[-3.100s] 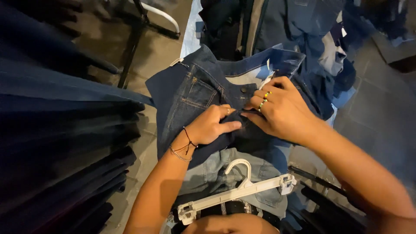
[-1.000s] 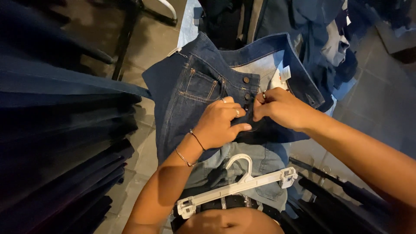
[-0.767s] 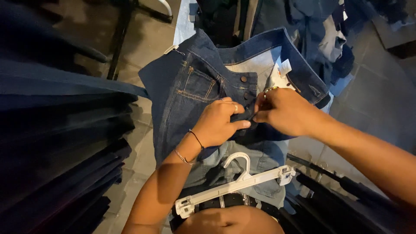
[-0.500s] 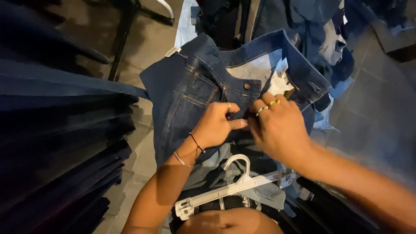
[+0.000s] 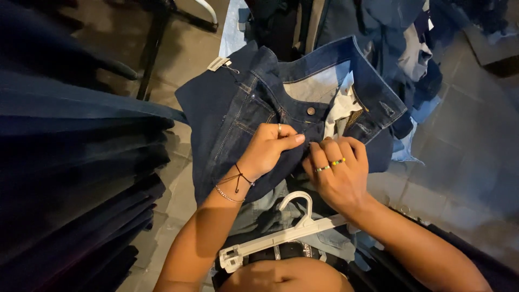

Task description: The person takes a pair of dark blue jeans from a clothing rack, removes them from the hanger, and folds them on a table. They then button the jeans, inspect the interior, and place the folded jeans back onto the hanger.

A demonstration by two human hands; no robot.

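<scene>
**Both hands at the fly of the dark jeans**

Nearest the camera, a white plastic clip hanger (image 5: 281, 238) lies across the person's waist, resting on a paler pair of grey-blue jeans (image 5: 265, 211) with its hook pointing away. Just beyond it the dark blue jeans (image 5: 232, 119) are spread with the waistband open and farthest from the body, the pale pocket lining and a white inner label (image 5: 340, 105) showing inside it.

The left hand (image 5: 267, 151) pinches the denim just below the metal waist button (image 5: 310, 111), fingers closed on a fold of cloth. The right hand (image 5: 338, 170), wearing rings, has its fingers curled tight on the opposite edge of the fly, the two hands almost touching. By the look of it, the fly is being worked; the next move would call for holding both edges level.

No container is in view. Farther off, more denim garments (image 5: 411, 48) hang over the tiled floor (image 5: 470, 146), and folded dark trousers (image 5: 70, 162) fill the left.
</scene>
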